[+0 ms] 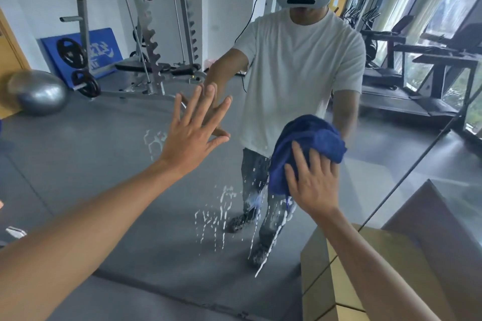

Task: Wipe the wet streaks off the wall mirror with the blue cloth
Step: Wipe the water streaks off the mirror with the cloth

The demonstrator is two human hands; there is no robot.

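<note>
The wall mirror [109,154] fills most of the view and reflects a gym and the person wearing the camera. My left hand [194,135] lies flat on the glass with its fingers spread. My right hand [314,180] presses the bunched blue cloth [305,146] against the mirror at centre right. White wet streaks [221,214] run down the glass below and left of the cloth. A smaller wet patch [154,141] sits just left of my left hand.
A wooden cabinet [365,263] stands against the mirror at the lower right. A vertical mirror seam [417,161] runs diagonally on the right. Reflected in the glass are a weight rack [146,34], a grey exercise ball [39,92] and treadmills [407,78].
</note>
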